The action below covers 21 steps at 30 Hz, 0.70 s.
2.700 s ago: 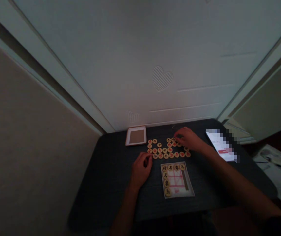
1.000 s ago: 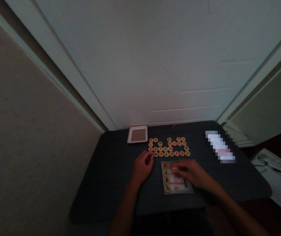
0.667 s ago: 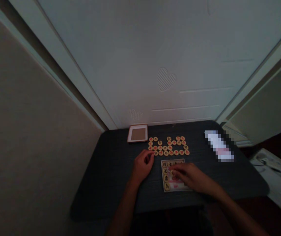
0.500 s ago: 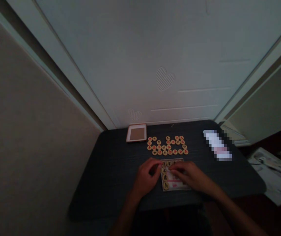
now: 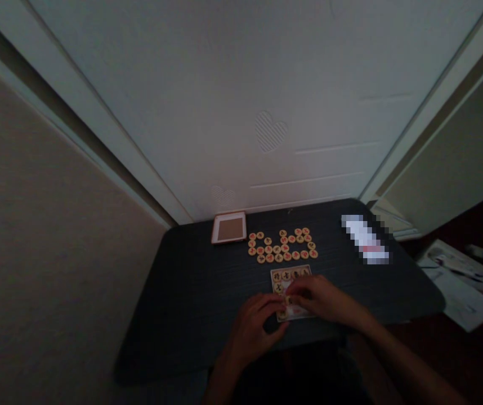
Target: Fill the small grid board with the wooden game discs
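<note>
A shallow white-edged box (image 5: 303, 316) sits near the front of the table. Round wooden Chinese chess pieces (image 5: 286, 275) line its far row, and more lie down its left side. My left hand (image 5: 253, 329) is at the box's left edge, fingers stretched and thumb apart, its fingertips over the pieces there and partly hiding them. Inside the box, my right hand (image 5: 320, 295) pinches a chess piece (image 5: 290, 300) between thumb and fingers, covering the box's right part. Beyond the box, many loose chess pieces (image 5: 278, 258) with red or dark characters lie flat on the table.
The dark table (image 5: 191, 298) stands against a pale door (image 5: 208, 112). An open box lid (image 5: 213, 233) lies at the back left. A pixelated pale object (image 5: 363, 239) rests at the right. Past the table's right edge, white flat items (image 5: 463, 298) lie lower down.
My left hand has moved nearer along the box's left side and its fingers have opened. My right hand has shifted slightly nearer within the box. The camera view has turned a little.
</note>
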Each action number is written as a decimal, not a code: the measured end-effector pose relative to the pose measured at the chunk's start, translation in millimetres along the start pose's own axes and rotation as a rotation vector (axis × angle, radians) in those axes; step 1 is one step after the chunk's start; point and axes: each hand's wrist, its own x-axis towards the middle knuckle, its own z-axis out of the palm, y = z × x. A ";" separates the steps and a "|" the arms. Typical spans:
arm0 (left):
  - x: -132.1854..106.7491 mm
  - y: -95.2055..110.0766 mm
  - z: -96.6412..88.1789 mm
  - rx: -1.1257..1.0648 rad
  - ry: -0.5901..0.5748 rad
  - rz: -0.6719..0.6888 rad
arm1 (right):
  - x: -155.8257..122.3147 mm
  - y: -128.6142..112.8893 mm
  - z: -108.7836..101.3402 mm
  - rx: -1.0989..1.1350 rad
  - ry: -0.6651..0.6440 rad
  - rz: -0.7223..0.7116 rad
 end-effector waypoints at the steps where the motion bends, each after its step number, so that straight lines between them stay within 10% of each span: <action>1: -0.3 -0.8 1.3 0.017 -0.005 0.003 | -0.1 0.1 0.5 0.000 0.000 0.014; 21: -0.9 -2.1 5.8 0.005 0.042 0.000 | -5.7 0.0 9.0 -0.203 -0.087 0.036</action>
